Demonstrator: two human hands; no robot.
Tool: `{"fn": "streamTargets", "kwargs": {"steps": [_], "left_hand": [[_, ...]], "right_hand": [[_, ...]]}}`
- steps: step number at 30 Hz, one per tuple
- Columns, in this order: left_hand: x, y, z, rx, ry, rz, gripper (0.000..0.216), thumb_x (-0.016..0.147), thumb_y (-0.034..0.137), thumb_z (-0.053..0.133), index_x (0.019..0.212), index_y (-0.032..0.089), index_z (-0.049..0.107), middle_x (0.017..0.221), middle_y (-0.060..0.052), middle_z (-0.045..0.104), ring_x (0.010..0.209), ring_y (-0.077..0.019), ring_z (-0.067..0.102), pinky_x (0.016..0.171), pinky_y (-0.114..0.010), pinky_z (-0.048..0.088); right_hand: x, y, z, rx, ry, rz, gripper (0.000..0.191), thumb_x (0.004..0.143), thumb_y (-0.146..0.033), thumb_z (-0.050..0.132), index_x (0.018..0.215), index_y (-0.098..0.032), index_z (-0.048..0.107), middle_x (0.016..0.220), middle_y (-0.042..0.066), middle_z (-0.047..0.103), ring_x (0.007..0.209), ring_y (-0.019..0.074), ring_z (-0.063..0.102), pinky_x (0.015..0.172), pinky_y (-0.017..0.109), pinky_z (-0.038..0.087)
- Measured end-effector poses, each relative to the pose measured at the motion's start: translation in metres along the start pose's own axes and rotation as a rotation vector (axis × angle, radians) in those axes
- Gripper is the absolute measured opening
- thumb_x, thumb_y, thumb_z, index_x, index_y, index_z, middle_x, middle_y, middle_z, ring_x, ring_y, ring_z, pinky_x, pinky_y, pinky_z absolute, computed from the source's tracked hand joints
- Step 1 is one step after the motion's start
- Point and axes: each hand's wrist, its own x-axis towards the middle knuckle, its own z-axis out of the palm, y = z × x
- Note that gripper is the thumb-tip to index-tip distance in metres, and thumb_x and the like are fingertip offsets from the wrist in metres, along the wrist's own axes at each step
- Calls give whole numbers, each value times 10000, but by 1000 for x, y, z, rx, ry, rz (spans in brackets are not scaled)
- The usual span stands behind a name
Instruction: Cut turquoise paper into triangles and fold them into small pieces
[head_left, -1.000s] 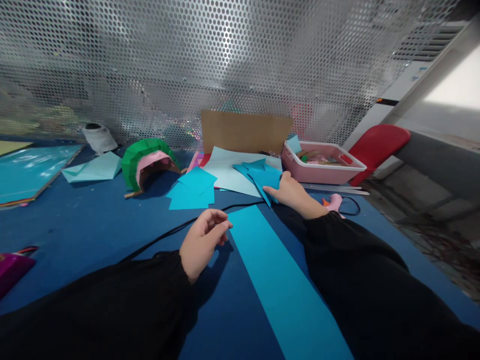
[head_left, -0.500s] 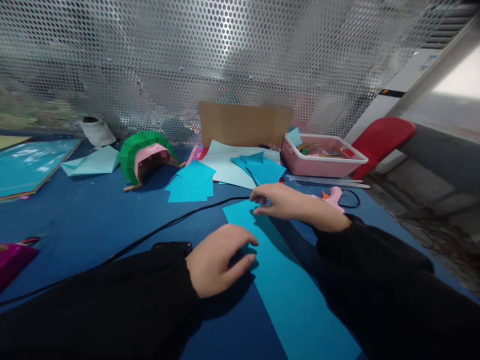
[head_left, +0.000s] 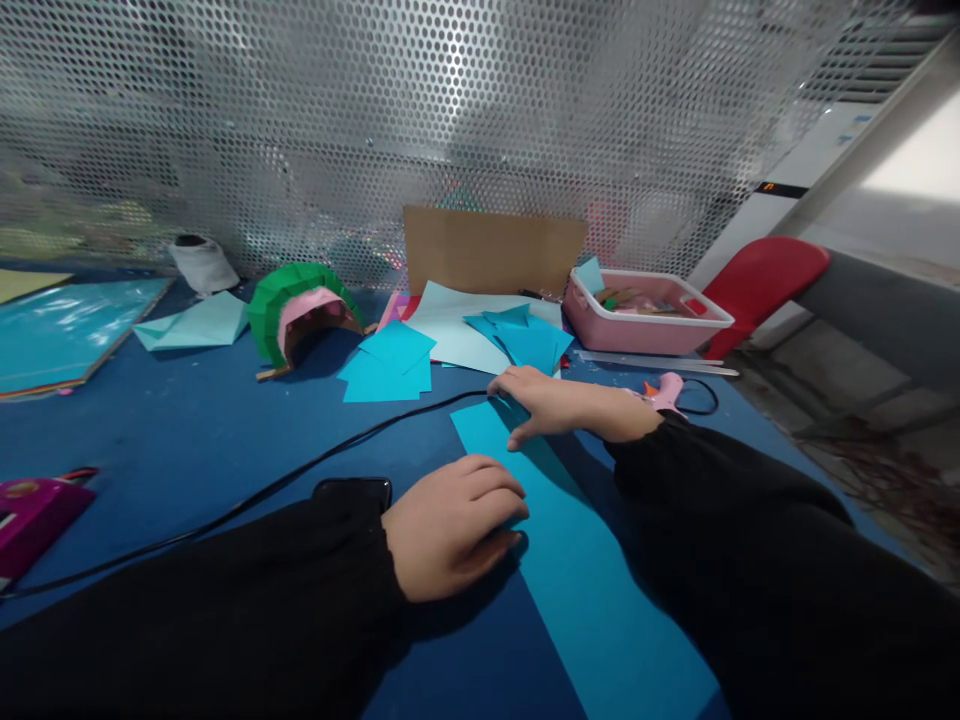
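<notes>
A long strip of bright blue paper (head_left: 592, 560) lies flat on the blue table, running from the middle toward the near right edge. Over its left edge rests my left hand (head_left: 459, 525), palm down, fingers loosely bent, nothing visible in its grasp. My right hand (head_left: 544, 402) is above the strip's far end, thumb apart from the fingers, the fingertips near a black cable (head_left: 360, 437). Whether those fingertips touch the paper I cannot tell. A dark phone (head_left: 352, 490) lies partly hidden behind my left wrist.
Blue paper pieces (head_left: 390, 375) and more blue scraps (head_left: 525, 335) lie farther back. Around them are a green and pink paper arch (head_left: 296, 300), a cardboard sheet (head_left: 495, 250), a pink basket (head_left: 645, 330), a pink glue gun (head_left: 667, 390) and a purple object (head_left: 41, 520).
My left hand has turned more palm down, its fingers moving slightly right over the strip. My right hand has shifted slightly left, and its thumb has spread from the fingers.
</notes>
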Motion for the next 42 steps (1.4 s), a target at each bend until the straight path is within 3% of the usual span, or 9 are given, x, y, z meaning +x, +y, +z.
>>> {"fn": "streamTargets", "kwargs": {"steps": [11,14,18,23,29,32,37,40,42], "left_hand": [[-1,-1,1,18,30,22,156,899,195,476,1023,166,566,1054,-90,636,1032,-216,534,900,-390,478],[-1,-1,1,36,19,23,163,902,197,469,1026,156,566,1066,-98,635,1045,-227,530,906,-398,472],[-1,-2,1,30,10,28,162,902,196,461,1017,154,567,1070,-97,636,1026,-231,536,903,-395,472],[-3,-4,4,62,-26,6,183,904,219,466,1041,154,569,1114,-104,628,1075,-230,541,936,-393,461],[-8,-4,7,272,-67,-151,522,882,529,487,1214,129,539,1340,-168,533,1256,-368,456,987,-545,407],[-9,-2,8,323,-113,-188,605,866,595,468,1268,146,518,1406,-162,475,1291,-367,429,1016,-550,376],[-8,-2,7,355,-148,-185,610,867,607,453,1296,177,504,1426,-138,457,1308,-330,423,1030,-533,356],[-7,-3,-5,387,-143,-172,567,848,579,516,1262,192,532,1345,-117,552,1241,-326,497,980,-527,395],[-6,-6,-19,429,-114,-224,448,865,556,498,1081,186,629,1144,-104,676,1073,-320,610,883,-496,451]], "right_hand": [[-3,3,-1,134,57,32,563,535,-362,851,1004,-194,589,1023,89,589,960,282,549,785,363,465],[-6,7,2,231,102,67,568,653,-310,800,1149,-205,543,1033,75,615,914,232,590,759,339,492],[-2,17,16,362,187,139,348,897,-306,581,1211,-164,533,1163,90,589,964,209,610,801,402,524],[0,30,32,436,183,144,322,912,-312,563,1197,-162,550,1191,89,583,989,215,609,817,422,525],[-13,29,32,388,321,123,263,908,-294,565,1126,-152,602,1117,81,630,949,210,628,813,409,528],[-25,16,36,323,488,88,198,899,-227,540,994,-161,701,1001,90,709,946,236,653,875,413,510],[-49,-14,59,215,640,-73,271,907,-218,491,1070,-195,706,1171,113,681,1084,243,627,952,432,485],[-59,-23,73,159,643,-190,257,905,-235,507,1050,-209,717,1228,113,651,1173,266,573,972,463,472],[-62,-24,79,133,637,-245,244,908,-239,515,1040,-221,719,1258,107,632,1216,268,538,977,465,471]]}}
